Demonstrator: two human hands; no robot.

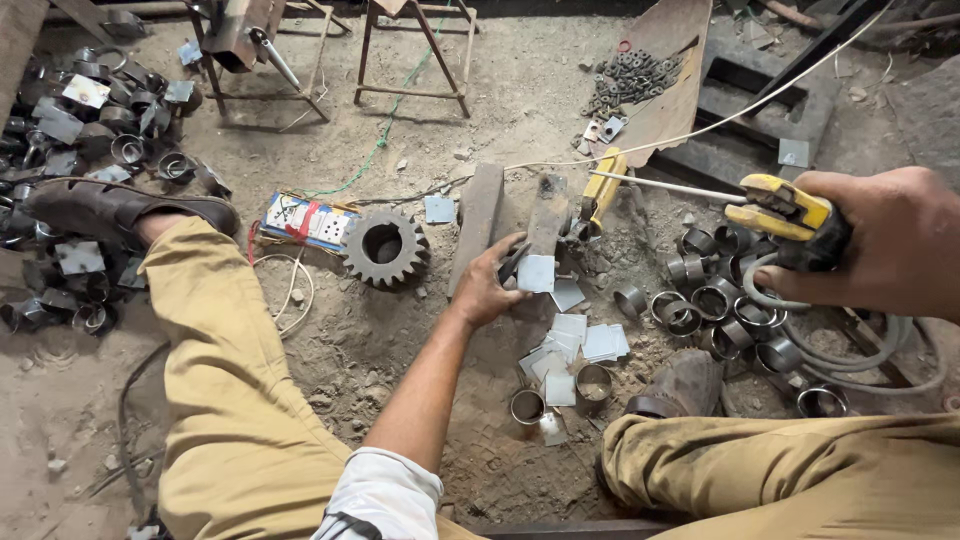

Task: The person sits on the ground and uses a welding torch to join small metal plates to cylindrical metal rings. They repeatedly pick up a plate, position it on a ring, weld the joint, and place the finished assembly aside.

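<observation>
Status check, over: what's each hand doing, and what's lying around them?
Left hand on square metal plate. Right hand grips yellow electrode holder. Metal rings, loose plates, gear alongside.

There is one view only, from a camera worn on the person's head. It looks steeply down and forward over both bent legs onto the dirt floor (pixel 420 330), close enough that the hands fill the middle and right edge, while the far floor reaches the top edge.
</observation>
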